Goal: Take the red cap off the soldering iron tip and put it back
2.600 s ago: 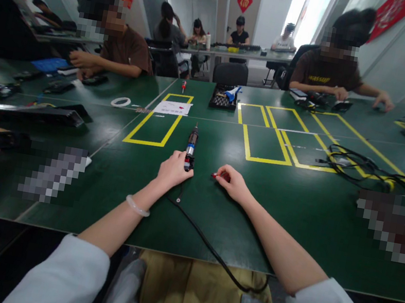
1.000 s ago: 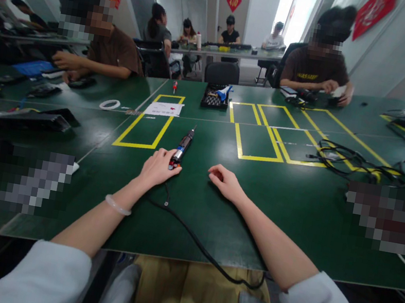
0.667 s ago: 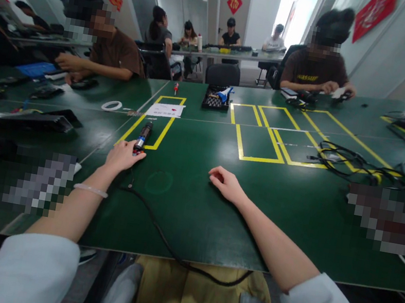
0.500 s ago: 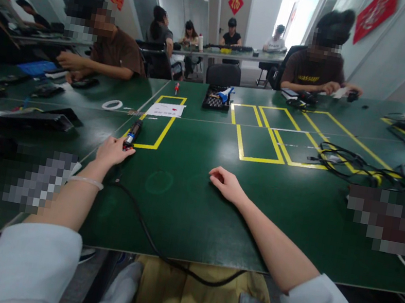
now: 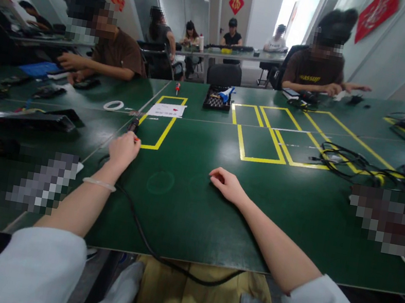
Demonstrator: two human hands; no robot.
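My left hand (image 5: 124, 150), with a pale bangle at the wrist, is closed around a dark cylindrical tool (image 5: 134, 125). Only the tool's far end shows past my fingers; a red bit shows by the fingertips. It lies at the left edge of a yellow tape outline (image 5: 165, 133) on the green table (image 5: 174, 220). A black cable (image 5: 141, 229) runs from beneath my left wrist over the table's near edge. My right hand (image 5: 228, 185) rests on the tabletop, fingers loosely curled in, with nothing visible in them.
A white paper label (image 5: 166, 109) lies across the tape outline. Farther back are a black tray (image 5: 217, 103) with a blue-and-white item and a red screwdriver (image 5: 177, 88). A tape roll (image 5: 113, 105) is left; tangled cables (image 5: 346, 158) lie right. People sit across the table.
My left hand has moved forward and slightly right, now covering most of the tool. The right hand stays put. At far left, another person's hand has left a dark object.
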